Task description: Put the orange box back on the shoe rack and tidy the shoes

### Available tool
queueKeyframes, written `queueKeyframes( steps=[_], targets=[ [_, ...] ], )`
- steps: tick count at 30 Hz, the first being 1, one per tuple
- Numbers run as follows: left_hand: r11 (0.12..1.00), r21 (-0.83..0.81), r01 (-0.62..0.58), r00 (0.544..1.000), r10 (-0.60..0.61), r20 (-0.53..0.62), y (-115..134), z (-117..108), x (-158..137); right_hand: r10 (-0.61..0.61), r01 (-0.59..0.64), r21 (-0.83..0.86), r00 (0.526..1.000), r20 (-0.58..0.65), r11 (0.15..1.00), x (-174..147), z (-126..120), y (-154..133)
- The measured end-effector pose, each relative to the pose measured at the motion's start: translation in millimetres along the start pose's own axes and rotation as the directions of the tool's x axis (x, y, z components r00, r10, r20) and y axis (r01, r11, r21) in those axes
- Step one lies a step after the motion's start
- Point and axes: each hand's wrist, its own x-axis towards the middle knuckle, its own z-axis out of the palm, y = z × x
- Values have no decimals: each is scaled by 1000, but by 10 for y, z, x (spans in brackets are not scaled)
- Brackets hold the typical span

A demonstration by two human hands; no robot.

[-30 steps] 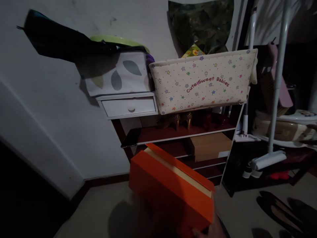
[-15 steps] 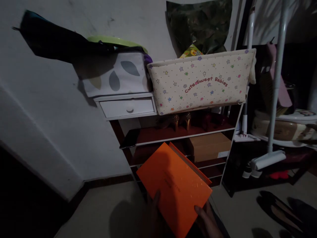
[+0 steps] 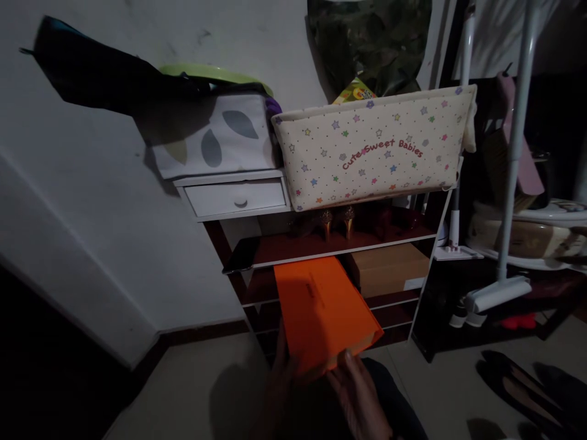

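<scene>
An orange box lies tilted in front of the shoe rack, its far end at the opening beneath the upper shelf. Along the box's near left side is my left hand, dim and partly hidden, closed against that side. My right hand grips the near end, thumb and fingers at its lower edge. To the right of the orange box, a brown cardboard box rests on the rack. Heeled shoes stand on the shelf above.
A fabric bin with stars and a white drawer top the rack. A dark phone-like slab juts from the upper shelf's left end. At right stand a long-handled roller and black flat shoes on the floor.
The orange box has turned and moved away from me, its far end now at the rack opening. My right hand has shifted from its right corner to the near end.
</scene>
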Motion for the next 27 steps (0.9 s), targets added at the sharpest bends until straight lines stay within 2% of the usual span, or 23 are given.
queueKeyframes(
  steps=[5,10,14,16,18,19,20,22,24,25,26,27],
  targets=[
    [998,-53,-46,999,46,1,141,-39,310,-69,67,53,997,45,996,260,179,113],
    [980,-180,-84,993,68,-94,166,124,832,-12,12,-4,996,88,1000,597,134,118],
    [969,-243,-42,988,5,-154,59,286,1156,36,-29,-174,999,39,984,795,-106,18],
    [966,-256,-40,980,-12,-198,-14,331,1256,-42,41,-271,999,0,962,862,-327,-106],
    [964,-262,-53,971,-12,-239,-67,348,1321,-211,187,-398,977,-18,898,919,-595,-328],
    [963,-262,-63,965,-9,-263,-79,349,1344,-320,263,-473,946,-43,841,950,-732,-485],
    [964,-258,-68,961,-6,-275,-79,347,1361,-442,338,-545,895,-67,767,987,-859,-672],
    [966,-249,-71,959,-3,-282,-51,341,1388,-689,488,-625,716,-112,609,1086,-1059,-1119],
    [970,-230,-77,957,7,-290,-4,342,1416,-831,588,-664,548,-94,462,1226,-1161,-1609],
    [972,-217,-85,955,18,-297,17,347,1433,-866,612,-681,496,-66,402,1309,-1179,-1845],
    [974,-205,-97,952,31,-304,34,355,1453,-876,614,-703,482,-26,359,1399,-1181,-2063],
    [975,-197,-104,948,37,-316,44,366,1477,-867,608,-720,498,18,334,1495,-1175,-2254]
  ],
)
